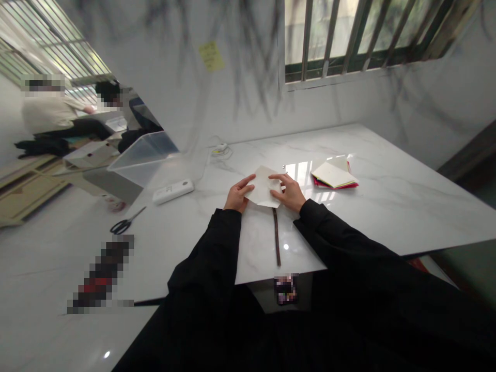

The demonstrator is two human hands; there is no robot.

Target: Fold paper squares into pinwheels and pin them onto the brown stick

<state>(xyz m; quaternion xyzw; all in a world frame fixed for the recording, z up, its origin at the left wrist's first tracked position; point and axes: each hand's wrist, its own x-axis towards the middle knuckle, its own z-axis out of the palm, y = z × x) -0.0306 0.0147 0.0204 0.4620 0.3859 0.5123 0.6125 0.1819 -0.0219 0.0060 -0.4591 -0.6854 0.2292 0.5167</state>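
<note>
a thin dark brown strip (276,237) lies on the white marble table (387,201), its far end running under a folded cream paper sheet (264,188). the left hand (238,195) pinches the sheet's left edge, and the right hand (290,192) presses fingers flat on its right side. farther right sits a stack of cream and red papers (334,175); farther left lie black scissors (126,222) and a white remote (172,190).
</note>
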